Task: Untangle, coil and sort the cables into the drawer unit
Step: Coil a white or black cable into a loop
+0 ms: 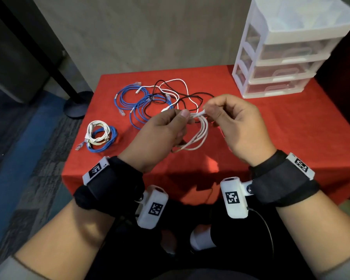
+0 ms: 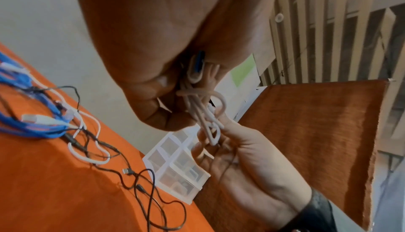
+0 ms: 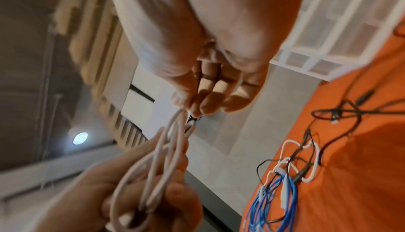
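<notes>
At frame centre I'm holding a coiled white cable (image 1: 198, 134) above the red table (image 1: 291, 126): my left hand (image 1: 162, 134) is gripping the loops, my right hand (image 1: 236, 122) is pinching its plug end. The tangled cables (image 1: 162, 98) are lying just behind, the drawer unit (image 1: 287, 57) is standing upper right.

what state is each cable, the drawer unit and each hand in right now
white cable: coiled, held above the table
left hand: grips the coil's loops
right hand: fingers pinch the cable's end
tangled pile: blue, white and black cables, still knotted together
coiled pair: white and blue, lying on the cloth
drawer unit: all drawers closed
</notes>
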`<state>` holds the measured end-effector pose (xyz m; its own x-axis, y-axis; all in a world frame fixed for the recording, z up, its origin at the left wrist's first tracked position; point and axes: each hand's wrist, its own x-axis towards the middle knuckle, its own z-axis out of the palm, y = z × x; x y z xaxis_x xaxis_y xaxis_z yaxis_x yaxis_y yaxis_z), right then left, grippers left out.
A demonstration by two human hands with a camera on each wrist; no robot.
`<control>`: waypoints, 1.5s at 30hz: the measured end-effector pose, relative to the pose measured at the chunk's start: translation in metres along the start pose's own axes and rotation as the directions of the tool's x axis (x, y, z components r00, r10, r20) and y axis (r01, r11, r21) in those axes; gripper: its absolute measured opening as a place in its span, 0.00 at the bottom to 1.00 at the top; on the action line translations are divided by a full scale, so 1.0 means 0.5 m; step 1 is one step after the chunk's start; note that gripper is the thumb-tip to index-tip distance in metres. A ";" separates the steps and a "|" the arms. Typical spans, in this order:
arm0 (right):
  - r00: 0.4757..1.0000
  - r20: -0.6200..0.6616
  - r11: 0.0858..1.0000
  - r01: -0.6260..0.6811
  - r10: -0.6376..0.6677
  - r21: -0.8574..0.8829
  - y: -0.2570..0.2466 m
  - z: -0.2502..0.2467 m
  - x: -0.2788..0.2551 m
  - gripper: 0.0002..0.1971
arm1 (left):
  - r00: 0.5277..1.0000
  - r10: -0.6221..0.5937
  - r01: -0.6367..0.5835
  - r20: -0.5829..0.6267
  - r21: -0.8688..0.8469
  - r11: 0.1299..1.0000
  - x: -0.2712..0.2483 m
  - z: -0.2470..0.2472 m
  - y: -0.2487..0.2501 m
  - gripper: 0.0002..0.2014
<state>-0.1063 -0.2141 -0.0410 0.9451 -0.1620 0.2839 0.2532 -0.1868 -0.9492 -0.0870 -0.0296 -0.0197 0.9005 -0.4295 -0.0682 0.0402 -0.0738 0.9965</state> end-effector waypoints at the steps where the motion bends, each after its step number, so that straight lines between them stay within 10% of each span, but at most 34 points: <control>1: 0.999 0.000 0.998 -0.032 0.032 0.057 0.000 0.000 0.000 0.05 | 1.000 0.009 -0.009 -0.002 0.029 1.000 0.002 0.000 0.003 0.14; 7: 0.922 0.184 0.869 -0.384 0.342 0.312 -0.014 0.037 -0.027 0.18 | 0.982 0.025 -0.020 -0.186 0.032 0.999 0.012 0.019 -0.014 0.13; 15: 0.797 0.387 0.550 -0.602 0.464 0.580 -0.022 0.043 -0.025 0.09 | 0.980 -0.181 0.151 -0.088 -0.270 0.951 0.008 0.009 -0.014 0.11; 23: 0.927 0.247 0.914 -0.339 0.283 0.222 -0.037 0.067 -0.020 0.15 | 0.928 -0.361 0.366 0.096 -0.432 0.824 -0.009 -0.003 0.010 0.09; 30: 0.867 0.319 0.830 -0.474 0.383 0.292 -0.041 0.065 -0.014 0.22 | 0.926 -0.331 0.377 0.182 -0.417 0.827 -0.024 -0.012 0.009 0.12; 36: 0.920 0.225 0.923 -0.356 0.321 0.142 -0.031 0.067 -0.015 0.18 | 0.945 -0.285 0.327 0.161 -0.398 0.857 -0.031 -0.016 0.002 0.11; 45: 0.947 0.239 0.966 -0.243 0.216 0.088 -0.004 0.066 -0.006 0.08 | 0.964 -0.254 0.216 -0.074 -0.334 0.917 -0.025 -0.022 -0.034 0.12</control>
<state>-0.1029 -0.1813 -0.0444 0.9988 0.0382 0.0313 0.0335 -0.0560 -0.9979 -0.0944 -0.0131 -0.0351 0.8902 -0.3289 -0.3152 0.3761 0.1403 0.9159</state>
